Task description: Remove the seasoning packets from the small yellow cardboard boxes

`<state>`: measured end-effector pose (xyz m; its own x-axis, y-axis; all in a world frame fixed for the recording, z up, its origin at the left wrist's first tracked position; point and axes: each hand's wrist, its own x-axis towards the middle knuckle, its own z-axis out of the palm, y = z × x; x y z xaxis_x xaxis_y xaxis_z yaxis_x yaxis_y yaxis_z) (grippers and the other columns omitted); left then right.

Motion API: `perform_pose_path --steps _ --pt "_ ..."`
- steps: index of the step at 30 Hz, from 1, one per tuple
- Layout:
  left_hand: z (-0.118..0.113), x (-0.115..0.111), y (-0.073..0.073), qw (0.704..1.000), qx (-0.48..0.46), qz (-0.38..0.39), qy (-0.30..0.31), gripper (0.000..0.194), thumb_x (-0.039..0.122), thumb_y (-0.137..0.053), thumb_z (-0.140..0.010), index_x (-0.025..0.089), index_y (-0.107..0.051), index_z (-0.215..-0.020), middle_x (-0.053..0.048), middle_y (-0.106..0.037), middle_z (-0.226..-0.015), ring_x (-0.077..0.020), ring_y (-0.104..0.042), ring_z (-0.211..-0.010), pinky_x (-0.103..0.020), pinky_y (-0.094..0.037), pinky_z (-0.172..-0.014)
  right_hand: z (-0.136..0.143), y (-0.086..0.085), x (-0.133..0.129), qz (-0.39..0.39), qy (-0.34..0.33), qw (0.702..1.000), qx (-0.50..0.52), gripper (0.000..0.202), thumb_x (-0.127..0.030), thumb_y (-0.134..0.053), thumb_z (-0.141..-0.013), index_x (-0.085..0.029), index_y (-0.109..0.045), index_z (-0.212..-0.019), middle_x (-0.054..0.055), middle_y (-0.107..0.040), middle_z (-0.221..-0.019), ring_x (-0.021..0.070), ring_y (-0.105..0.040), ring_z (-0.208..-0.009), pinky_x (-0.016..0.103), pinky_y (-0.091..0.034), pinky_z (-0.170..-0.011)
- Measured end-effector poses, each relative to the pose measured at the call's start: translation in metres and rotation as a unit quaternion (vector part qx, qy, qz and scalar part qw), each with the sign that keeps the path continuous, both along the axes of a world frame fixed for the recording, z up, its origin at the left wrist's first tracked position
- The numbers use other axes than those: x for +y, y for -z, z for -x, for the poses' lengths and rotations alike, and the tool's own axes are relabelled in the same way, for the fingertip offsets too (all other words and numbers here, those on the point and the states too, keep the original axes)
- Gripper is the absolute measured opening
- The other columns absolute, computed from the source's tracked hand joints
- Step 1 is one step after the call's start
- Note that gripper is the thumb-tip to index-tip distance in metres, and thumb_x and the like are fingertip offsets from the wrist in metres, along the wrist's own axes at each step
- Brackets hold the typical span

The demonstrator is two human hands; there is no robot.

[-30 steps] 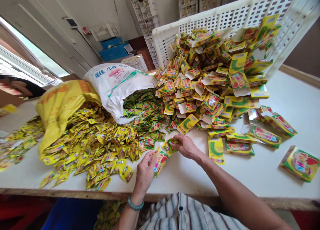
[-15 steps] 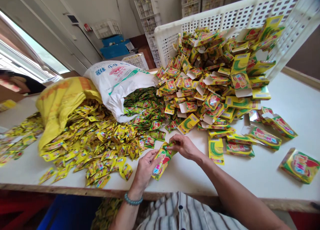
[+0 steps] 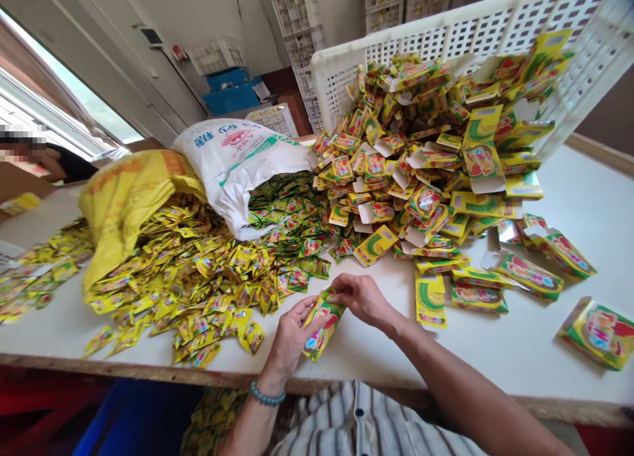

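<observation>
A small yellow-and-green candy box [image 3: 324,329] is tilted in front of me above the table, its printed face up. My left hand [image 3: 292,330] is closed round its left side, thumb across the front. At the box's upper end, the fingers of my right hand [image 3: 361,297] are bent and pressed together; what they pinch there is hidden. Yellow candy packets [image 3: 203,264] lie heaped to the left, and green candy packets [image 3: 292,208] spill beyond my hands. A large pile of similar boxes [image 3: 426,172], many with white flaps open, rises to the right.
A yellow sack [image 3: 116,212] and a white sack [image 3: 212,159] lie open toward the packets. Behind the boxes a white perforated crate [image 3: 341,63] is tipped on its side. One closed box [image 3: 599,334] lies far right. Another person [image 3: 69,162] is at the left edge.
My right fingers have closed in tighter at the box's upper end, where a bit of green showed before. The box stays in my left hand; the view has shifted slightly.
</observation>
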<state>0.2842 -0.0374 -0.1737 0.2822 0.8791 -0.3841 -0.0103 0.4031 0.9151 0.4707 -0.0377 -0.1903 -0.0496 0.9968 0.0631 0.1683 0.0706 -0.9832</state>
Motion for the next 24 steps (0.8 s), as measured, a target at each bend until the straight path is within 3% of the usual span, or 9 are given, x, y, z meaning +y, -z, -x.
perform_pose_path --steps 4,8,11,14,17,20,24 --pt "-0.001 0.0 0.003 1.0 0.01 0.003 -0.017 0.058 0.032 -0.085 -0.056 0.014 -0.065 -0.108 -0.011 -0.074 -0.098 -0.0235 -0.07 -0.08 -0.031 -0.055 -0.072 0.006 -0.003 -0.006 -0.019 -0.002 1.0 -0.017 0.034 -0.021 -0.06 -0.081 -0.024 -0.053 -0.114 0.001 -0.07 -0.08 0.0165 -0.062 -0.069 0.026 -0.044 -0.065" --pt "-0.002 0.0 0.003 0.999 0.042 -0.013 -0.005 0.055 0.032 -0.086 -0.054 0.013 -0.068 -0.103 -0.01 -0.075 -0.093 -0.0238 -0.07 -0.083 -0.03 -0.054 -0.075 0.011 -0.009 -0.013 -0.025 -0.07 0.996 -0.048 0.038 -0.011 -0.05 -0.08 -0.025 -0.049 -0.116 -0.002 -0.069 -0.075 0.0148 -0.06 -0.064 0.024 -0.041 -0.062" --pt "-0.004 -0.001 0.004 0.999 0.037 -0.009 -0.02 0.055 0.033 -0.086 -0.053 0.013 -0.067 -0.101 -0.01 -0.074 -0.092 -0.0225 -0.07 -0.08 -0.028 -0.053 -0.072 0.011 -0.012 -0.014 0.012 -0.097 0.995 -0.002 0.04 -0.011 -0.05 -0.08 -0.025 -0.047 -0.117 -0.003 -0.069 -0.077 0.0145 -0.059 -0.064 0.024 -0.041 -0.063" --pt "-0.006 -0.002 0.001 0.998 0.0 0.001 -0.059 0.054 0.034 -0.083 -0.059 0.014 -0.061 -0.104 -0.006 -0.073 -0.084 -0.0184 -0.068 -0.069 -0.026 -0.052 -0.064 0.008 -0.012 -0.009 -0.002 0.006 0.998 0.057 0.027 -0.025 -0.052 -0.086 -0.023 -0.052 -0.113 0.002 -0.069 -0.084 0.0164 -0.061 -0.075 0.026 -0.043 -0.067" --pt "-0.008 -0.004 -0.004 0.994 -0.024 -0.023 -0.102 0.055 0.036 -0.079 -0.067 0.019 -0.052 -0.112 -0.002 -0.071 -0.079 -0.0149 -0.066 -0.061 -0.024 -0.051 -0.058 0.012 -0.005 -0.004 -0.029 0.099 0.992 0.071 0.023 -0.04 -0.061 -0.083 -0.021 -0.065 -0.094 0.006 -0.066 -0.089 0.0182 -0.06 -0.08 0.029 -0.044 -0.07" --pt "-0.008 -0.007 -0.006 0.992 -0.03 -0.057 -0.108 0.059 0.039 -0.074 -0.072 0.025 -0.044 -0.12 0.0 -0.07 -0.084 -0.015 -0.066 -0.064 -0.025 -0.052 -0.06 0.022 0.003 -0.004 0.029 0.03 0.99 0.138 0.034 -0.052 -0.066 -0.075 -0.019 -0.069 -0.082 0.004 -0.065 -0.082 0.0179 -0.057 -0.076 0.029 -0.045 -0.07" --pt "-0.004 -0.009 -0.004 0.998 0.003 -0.043 -0.04 0.056 0.038 -0.076 -0.07 0.027 -0.043 -0.115 0.002 -0.067 -0.082 -0.0168 -0.066 -0.061 -0.026 -0.051 -0.056 0.03 0.009 -0.008 0.094 -0.053 0.977 0.186 0.04 -0.057 -0.065 -0.075 -0.017 -0.064 -0.074 0.0 -0.059 -0.067 0.0147 -0.052 -0.066 0.028 -0.044 -0.067"
